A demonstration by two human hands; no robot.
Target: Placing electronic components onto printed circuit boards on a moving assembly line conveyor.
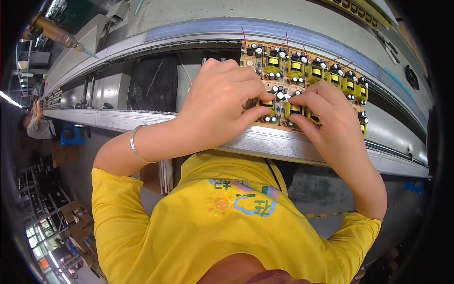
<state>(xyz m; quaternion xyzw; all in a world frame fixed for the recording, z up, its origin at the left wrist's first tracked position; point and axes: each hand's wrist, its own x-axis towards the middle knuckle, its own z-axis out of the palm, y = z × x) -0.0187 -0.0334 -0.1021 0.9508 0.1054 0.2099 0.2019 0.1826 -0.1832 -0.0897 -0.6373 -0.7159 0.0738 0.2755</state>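
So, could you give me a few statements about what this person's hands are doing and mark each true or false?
1. Both hands rest on a circuit board with yellow parts. True.
2. The left hand wears a glove. False: it is bare, with a thin bracelet on the wrist.
3. The right hand pinches a yellow part. True.
4. The shirt is blue. False: it is yellow.
5. The board lies on the floor. False: it sits on a metal conveyor rail.

You are working under bright, even overhead light, so shadows are staying soft beneath your hands. The board point(302, 85) is showing sharp in the middle. The fisheye is bending the rails point(265, 142) strongly, and the corners are fading into black, with slight blur toward the rim.
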